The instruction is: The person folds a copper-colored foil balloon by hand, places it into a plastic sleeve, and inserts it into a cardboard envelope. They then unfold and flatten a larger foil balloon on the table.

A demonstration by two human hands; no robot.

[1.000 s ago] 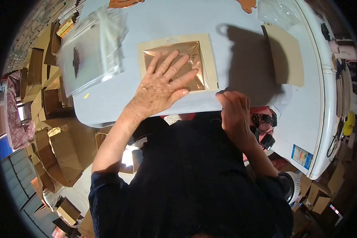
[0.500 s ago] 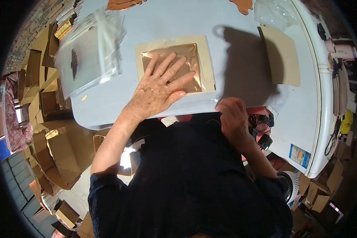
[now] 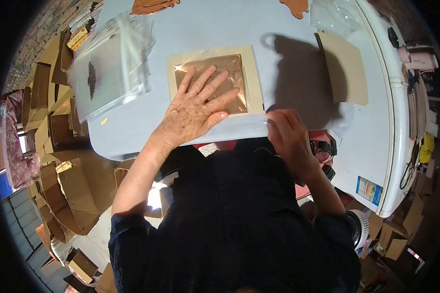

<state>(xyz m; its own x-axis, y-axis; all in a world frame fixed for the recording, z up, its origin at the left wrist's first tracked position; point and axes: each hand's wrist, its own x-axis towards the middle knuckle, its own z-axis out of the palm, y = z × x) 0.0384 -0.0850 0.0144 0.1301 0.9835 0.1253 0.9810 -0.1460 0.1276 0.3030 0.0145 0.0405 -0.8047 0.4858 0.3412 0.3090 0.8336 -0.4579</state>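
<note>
My left hand point(image 3: 193, 105) lies flat with fingers spread on a shiny copper-coloured square sheet point(image 3: 237, 78). Under the sheet is a tan cardboard backing point(image 3: 256, 80), whose border shows around it; clear plastic seems to cover part of it. Just off the lower right corner of the backing is my right hand point(image 3: 288, 134), at the table's front edge. Its thumb and fingers are pressed together, and whatever they pinch is too small to make out. A small dark mark sits on the backing's edge close to those fingertips.
A stack of clear plastic sleeves point(image 3: 115, 63) lies at the table's left. On the right are a loose piece of cardboard point(image 3: 344, 68) and crumpled clear plastic point(image 3: 335, 19). Copper-coloured pieces point(image 3: 154, 5) lie at the far edge. Cardboard boxes point(image 3: 78, 195) stand on the floor at left.
My right hand has moved slightly up, closer to the backing's lower right corner. The left hand stays pressed in the same place.
</note>
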